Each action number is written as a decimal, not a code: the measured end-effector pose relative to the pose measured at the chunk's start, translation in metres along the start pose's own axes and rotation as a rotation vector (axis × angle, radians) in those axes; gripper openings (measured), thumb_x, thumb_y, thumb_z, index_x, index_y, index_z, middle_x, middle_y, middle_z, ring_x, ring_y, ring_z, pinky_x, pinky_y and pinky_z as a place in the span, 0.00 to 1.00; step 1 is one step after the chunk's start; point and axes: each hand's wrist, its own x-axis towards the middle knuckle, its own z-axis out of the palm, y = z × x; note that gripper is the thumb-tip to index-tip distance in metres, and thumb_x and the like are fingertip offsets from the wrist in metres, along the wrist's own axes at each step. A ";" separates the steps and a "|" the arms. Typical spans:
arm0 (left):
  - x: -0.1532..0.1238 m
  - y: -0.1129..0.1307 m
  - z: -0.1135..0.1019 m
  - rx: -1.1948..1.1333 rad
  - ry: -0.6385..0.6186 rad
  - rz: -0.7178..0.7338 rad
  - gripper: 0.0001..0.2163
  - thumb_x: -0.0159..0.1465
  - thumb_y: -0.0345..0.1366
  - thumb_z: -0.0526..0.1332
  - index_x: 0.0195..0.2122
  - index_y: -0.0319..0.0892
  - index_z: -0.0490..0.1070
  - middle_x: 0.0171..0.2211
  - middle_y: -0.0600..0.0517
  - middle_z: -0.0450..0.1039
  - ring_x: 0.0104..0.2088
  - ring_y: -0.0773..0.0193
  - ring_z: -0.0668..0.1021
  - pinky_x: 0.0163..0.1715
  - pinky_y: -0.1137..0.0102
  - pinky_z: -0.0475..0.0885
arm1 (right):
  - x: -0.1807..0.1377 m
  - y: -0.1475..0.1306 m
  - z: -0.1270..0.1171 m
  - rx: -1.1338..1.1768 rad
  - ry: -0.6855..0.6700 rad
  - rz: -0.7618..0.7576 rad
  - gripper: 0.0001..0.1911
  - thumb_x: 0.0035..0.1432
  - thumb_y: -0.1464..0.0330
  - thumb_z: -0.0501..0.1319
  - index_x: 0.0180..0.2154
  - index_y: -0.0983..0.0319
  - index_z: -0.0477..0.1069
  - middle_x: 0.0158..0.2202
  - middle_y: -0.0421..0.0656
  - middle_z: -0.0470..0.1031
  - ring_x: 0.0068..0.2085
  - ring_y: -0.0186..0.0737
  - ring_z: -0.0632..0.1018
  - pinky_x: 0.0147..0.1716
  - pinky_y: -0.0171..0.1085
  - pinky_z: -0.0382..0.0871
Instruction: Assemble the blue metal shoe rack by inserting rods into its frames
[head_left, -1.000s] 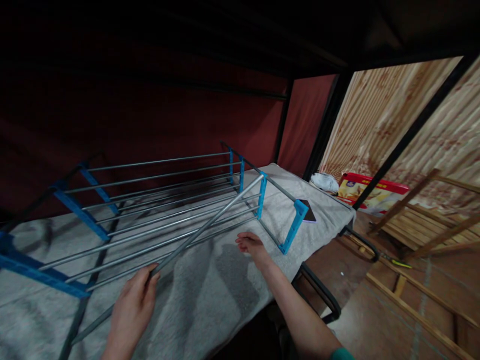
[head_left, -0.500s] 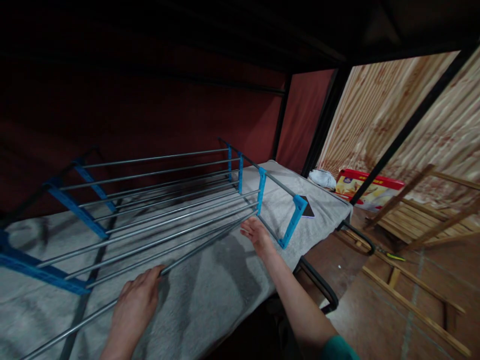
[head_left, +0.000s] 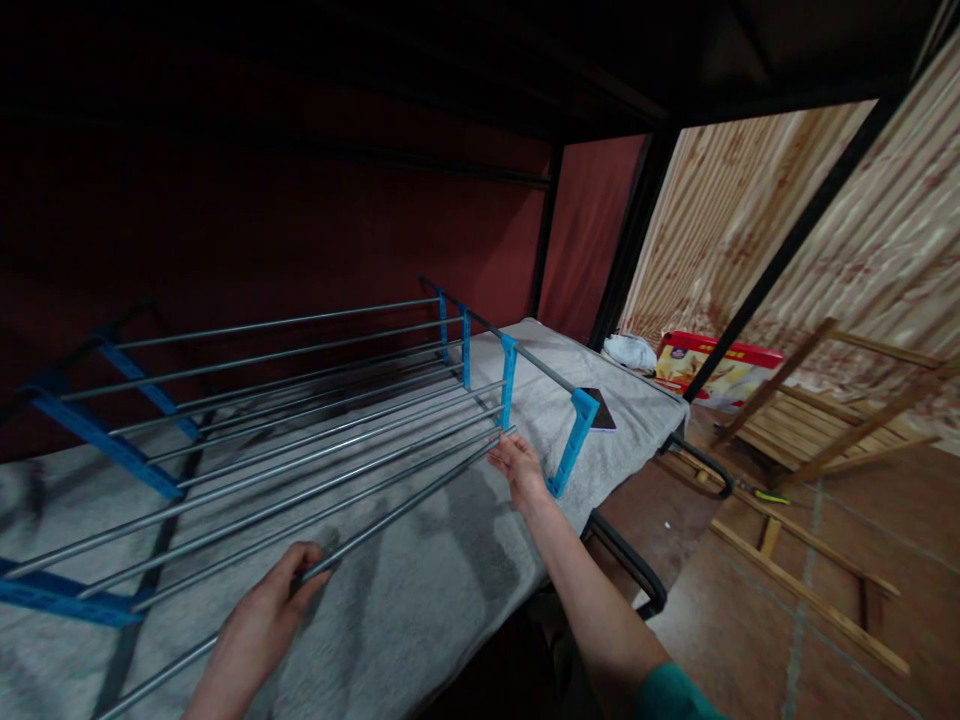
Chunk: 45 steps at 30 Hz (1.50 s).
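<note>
A loose grey metal tube [head_left: 401, 515] slants from the lower left up to the near right side of a rack. My left hand [head_left: 259, 615] is closed around it, thumb and forefinger pinching its middle. At its far end, my right hand [head_left: 521, 468] has its fingertips closed on the tube. That end lies close to the rack's blue plastic bracket [head_left: 508, 375]; whether it touches is hard to tell. The rack has several parallel metal tubes [head_left: 330, 430] between blue end pieces, with another blue bracket [head_left: 574, 440] at the near right corner.
The rack lies on a grey blanket [head_left: 442, 600] on a black-framed bunk. A dark tablet [head_left: 598, 408] rests behind the right bracket. Beyond the bed are a red and yellow box [head_left: 712, 370], a wooden chair-like frame [head_left: 817, 410] and a wooden ladder-like piece [head_left: 810, 600] on the floor.
My right fingers have gone from spread beside the tube to closed on its end. The tube's far end has risen slightly toward the bracket. My left hand has moved slightly left and down.
</note>
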 end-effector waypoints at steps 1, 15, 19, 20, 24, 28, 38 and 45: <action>0.001 0.000 0.000 -0.007 -0.005 0.015 0.15 0.58 0.53 0.58 0.38 0.48 0.68 0.35 0.54 0.76 0.35 0.59 0.79 0.34 0.70 0.73 | 0.000 -0.001 -0.001 -0.007 0.012 0.001 0.18 0.42 0.58 0.72 0.27 0.58 0.66 0.29 0.39 0.75 0.30 0.36 0.76 0.35 0.38 0.73; 0.011 -0.001 0.004 -0.024 -0.032 0.012 0.20 0.55 0.56 0.60 0.42 0.49 0.74 0.40 0.51 0.78 0.41 0.55 0.80 0.42 0.67 0.75 | 0.006 -0.004 -0.004 0.044 0.094 -0.055 0.21 0.41 0.60 0.71 0.38 0.56 0.68 0.33 0.38 0.77 0.29 0.33 0.75 0.33 0.36 0.73; 0.009 0.002 -0.002 0.021 -0.019 -0.016 0.17 0.55 0.54 0.59 0.38 0.48 0.71 0.35 0.52 0.77 0.35 0.57 0.80 0.32 0.70 0.74 | 0.008 -0.003 -0.006 0.044 0.148 -0.064 0.28 0.41 0.60 0.71 0.46 0.53 0.65 0.31 0.35 0.76 0.29 0.34 0.76 0.33 0.37 0.73; 0.008 0.002 -0.004 0.034 -0.021 -0.018 0.16 0.56 0.54 0.58 0.37 0.48 0.71 0.34 0.52 0.77 0.33 0.58 0.79 0.31 0.70 0.73 | 0.009 -0.002 -0.007 0.041 0.153 -0.066 0.29 0.42 0.60 0.70 0.47 0.53 0.65 0.31 0.35 0.76 0.29 0.34 0.76 0.33 0.37 0.73; 0.004 0.001 -0.011 0.082 0.018 -0.015 0.16 0.57 0.53 0.56 0.37 0.48 0.70 0.33 0.52 0.76 0.32 0.58 0.79 0.30 0.69 0.72 | 0.013 0.000 -0.010 0.070 0.194 -0.066 0.28 0.43 0.61 0.70 0.47 0.54 0.65 0.28 0.34 0.75 0.27 0.33 0.75 0.31 0.35 0.73; 0.001 0.005 -0.016 0.062 0.050 0.084 0.18 0.57 0.56 0.56 0.37 0.49 0.72 0.38 0.51 0.78 0.38 0.55 0.80 0.38 0.67 0.74 | 0.016 0.002 -0.013 0.111 0.232 -0.055 0.27 0.43 0.64 0.70 0.46 0.53 0.65 0.26 0.32 0.73 0.24 0.31 0.73 0.29 0.34 0.73; -0.004 -0.001 -0.023 0.131 0.028 0.073 0.20 0.57 0.57 0.55 0.40 0.51 0.75 0.43 0.52 0.78 0.43 0.53 0.79 0.46 0.62 0.74 | 0.017 0.003 -0.013 0.133 0.292 -0.093 0.23 0.43 0.62 0.70 0.43 0.54 0.67 0.25 0.33 0.71 0.25 0.32 0.74 0.28 0.33 0.73; -0.006 -0.022 -0.031 0.090 0.068 -0.195 0.13 0.50 0.49 0.58 0.35 0.53 0.73 0.32 0.52 0.78 0.33 0.52 0.79 0.34 0.62 0.70 | 0.015 -0.003 -0.013 0.192 0.331 -0.144 0.24 0.41 0.63 0.71 0.42 0.56 0.67 0.24 0.31 0.71 0.24 0.29 0.73 0.26 0.30 0.69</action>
